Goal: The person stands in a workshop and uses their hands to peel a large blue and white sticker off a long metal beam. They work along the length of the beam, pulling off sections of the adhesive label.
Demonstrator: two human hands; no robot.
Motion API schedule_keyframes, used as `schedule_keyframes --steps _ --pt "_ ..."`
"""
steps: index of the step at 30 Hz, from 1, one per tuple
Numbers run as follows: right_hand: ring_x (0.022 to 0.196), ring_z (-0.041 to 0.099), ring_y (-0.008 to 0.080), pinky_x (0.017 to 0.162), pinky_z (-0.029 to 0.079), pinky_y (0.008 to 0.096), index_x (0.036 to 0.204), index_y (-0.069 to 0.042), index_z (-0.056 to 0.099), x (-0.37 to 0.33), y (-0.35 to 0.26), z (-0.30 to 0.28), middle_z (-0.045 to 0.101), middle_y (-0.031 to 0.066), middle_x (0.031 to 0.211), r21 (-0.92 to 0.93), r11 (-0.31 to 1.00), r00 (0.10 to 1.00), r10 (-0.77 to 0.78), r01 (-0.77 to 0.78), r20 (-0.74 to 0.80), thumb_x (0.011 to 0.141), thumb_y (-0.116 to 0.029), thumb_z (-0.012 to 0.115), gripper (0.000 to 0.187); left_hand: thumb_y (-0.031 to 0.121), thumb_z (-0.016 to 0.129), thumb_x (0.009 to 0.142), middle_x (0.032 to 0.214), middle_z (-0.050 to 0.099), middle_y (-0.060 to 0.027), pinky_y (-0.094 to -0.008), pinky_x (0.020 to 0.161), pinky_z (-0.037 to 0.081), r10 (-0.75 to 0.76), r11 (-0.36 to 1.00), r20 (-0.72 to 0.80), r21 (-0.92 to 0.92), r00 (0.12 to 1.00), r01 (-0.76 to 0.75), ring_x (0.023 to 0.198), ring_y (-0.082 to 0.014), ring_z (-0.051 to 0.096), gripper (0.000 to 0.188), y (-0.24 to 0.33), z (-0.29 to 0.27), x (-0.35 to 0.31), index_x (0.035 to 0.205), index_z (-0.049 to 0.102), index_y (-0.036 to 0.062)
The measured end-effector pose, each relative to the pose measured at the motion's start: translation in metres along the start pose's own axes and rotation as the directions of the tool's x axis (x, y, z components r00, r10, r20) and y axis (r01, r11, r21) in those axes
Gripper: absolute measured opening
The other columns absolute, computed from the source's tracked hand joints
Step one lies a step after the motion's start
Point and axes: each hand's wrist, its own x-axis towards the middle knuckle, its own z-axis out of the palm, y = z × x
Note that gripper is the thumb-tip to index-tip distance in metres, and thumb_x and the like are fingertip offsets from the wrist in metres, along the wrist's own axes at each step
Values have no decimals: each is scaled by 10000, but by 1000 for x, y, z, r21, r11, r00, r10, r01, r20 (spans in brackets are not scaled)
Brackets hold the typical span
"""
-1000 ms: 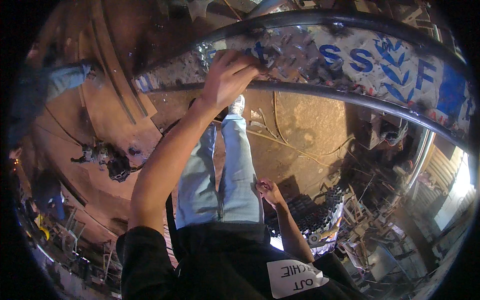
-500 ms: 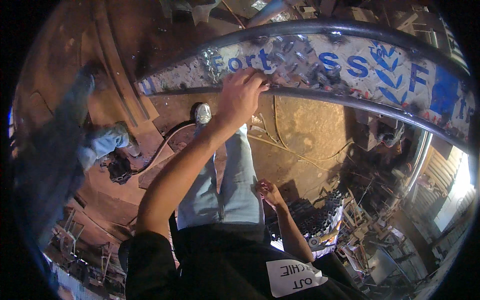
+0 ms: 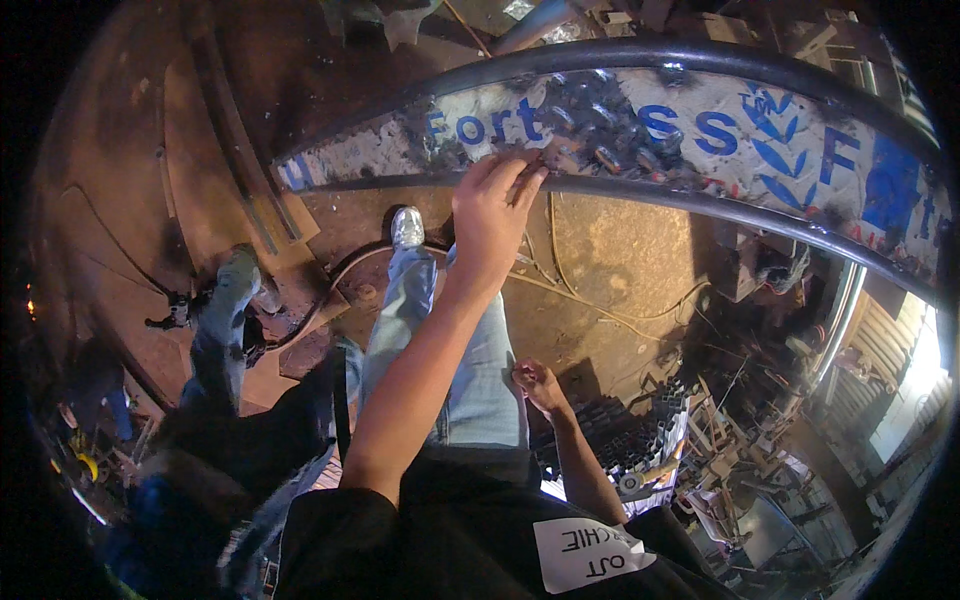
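Note:
A long curved metal panel with dark pipe edges, blue lettering and scorched silvery patches arches in front of me. My left hand is at its lower pipe edge, left of the middle. Its fingers are bent together against the panel face by a small brownish patch, and whatever they may pinch cannot be made out. Down beside my right thigh, my right hand hangs with its fingers curled in. The inside of that hand is hidden.
Another person in jeans and dark clothing stands close on my left. A dark hose and a yellow cable cross the floor. Stacked metal tubes lie at my right, with scrap pieces beyond.
My left hand has shifted slightly right and down along the panel's lower edge. The other person has moved nearer to me, toward the lower left. My right hand stays put.

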Motion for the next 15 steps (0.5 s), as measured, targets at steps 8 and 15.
schedule_keyframes --steps 8,15 --pt "634 488 73 536 394 229 966 -72 587 -3 -8 2 564 -8 780 161 987 1000 -6 8 -13 862 -173 619 148 67 703 738 746 613 -106 -391 667 457 171 961 26 216 985 -173 725 -299 587 96 -3 -3 5 789 625 48" --pt "586 474 63 493 384 214 945 -75 597 2 -17 -2 552 -14 761 182 983 999 39 -38 -5 857 -188 626 147 133 676 743 860 598 -96 -423 754 437 170 889 164 400 972 -223 832 -286 575 187 -7 0 7 878 580 45"
